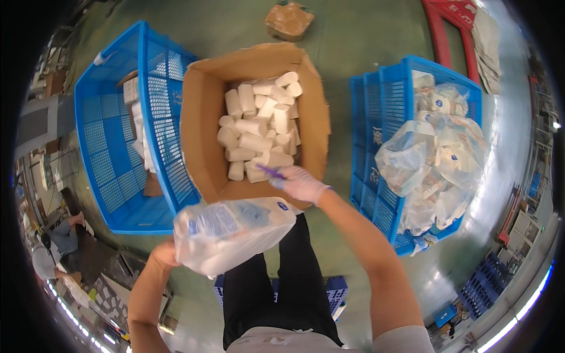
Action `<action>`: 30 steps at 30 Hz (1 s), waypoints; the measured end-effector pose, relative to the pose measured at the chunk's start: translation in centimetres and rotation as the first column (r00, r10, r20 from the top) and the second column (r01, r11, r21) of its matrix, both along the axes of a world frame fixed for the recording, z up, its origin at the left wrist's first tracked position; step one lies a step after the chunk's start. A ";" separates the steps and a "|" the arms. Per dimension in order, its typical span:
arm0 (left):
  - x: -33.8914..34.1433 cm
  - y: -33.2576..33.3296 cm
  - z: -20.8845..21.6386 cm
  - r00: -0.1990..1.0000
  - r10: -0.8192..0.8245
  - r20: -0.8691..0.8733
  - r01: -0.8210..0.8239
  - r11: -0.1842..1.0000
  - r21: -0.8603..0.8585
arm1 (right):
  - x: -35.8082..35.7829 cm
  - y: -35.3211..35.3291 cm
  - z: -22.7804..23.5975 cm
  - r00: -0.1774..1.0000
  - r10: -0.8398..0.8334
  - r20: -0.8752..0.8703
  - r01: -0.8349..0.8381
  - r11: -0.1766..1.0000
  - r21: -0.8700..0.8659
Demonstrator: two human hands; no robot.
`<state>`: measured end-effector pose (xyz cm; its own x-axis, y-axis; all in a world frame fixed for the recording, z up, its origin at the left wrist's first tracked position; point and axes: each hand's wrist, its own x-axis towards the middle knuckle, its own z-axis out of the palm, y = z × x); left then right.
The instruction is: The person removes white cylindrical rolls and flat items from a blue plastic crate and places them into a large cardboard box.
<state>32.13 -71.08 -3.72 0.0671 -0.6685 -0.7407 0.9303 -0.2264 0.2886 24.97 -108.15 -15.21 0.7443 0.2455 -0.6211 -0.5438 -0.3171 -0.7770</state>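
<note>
A large cardboard box (197, 120) stands open in front of me, with a heap of white rolls (256, 129) lying loose in it at various angles. Over its near edge a plastic bag (235, 229) is tilted, clear and white, with pale contents showing dimly through it. My left hand (166, 253) is closed on the bag's left end, its fingertips partly hidden behind the plastic. In a whitish glove, my right hand (301, 183) grips a slim purple tool (271, 172), whose kind I cannot make out. That tool points left above the nearest rolls.
Left of the box stands a blue plastic crate (109, 150) with some white items inside. Another blue crate (379, 106) at the right is heaped with plastic bags (453, 153). Beyond lie a brown carton (288, 20) and a red metal frame (438, 32).
</note>
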 end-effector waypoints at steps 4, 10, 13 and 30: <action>4.6 0.2 0.0 0.941 0.313 0.127 -0.334 0.917 0.219 | 0.7 6.1 -2.1 0.950 0.084 -0.300 -0.069 0.996 0.060; 5.5 4.9 -5.7 0.778 -0.254 0.575 -0.103 0.851 0.515 | -1.8 11.4 -0.7 0.989 0.108 -0.104 -0.105 0.994 0.031; 3.4 7.9 -12.6 0.603 -0.118 0.789 -0.462 0.754 0.466 | -2.6 14.3 -1.4 0.997 -0.031 -0.070 0.036 0.997 0.068; 3.9 7.5 -17.5 0.446 0.208 0.870 -0.833 0.452 0.319 | 8.9 20.2 1.9 0.871 0.258 0.419 -0.169 0.957 -0.237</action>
<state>36.04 -63.59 -21.20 0.8291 0.3541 -0.4326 0.5091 -0.1587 0.8459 33.83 -88.00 -13.35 0.8932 0.3429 -0.2908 -0.0611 -0.5484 -0.8340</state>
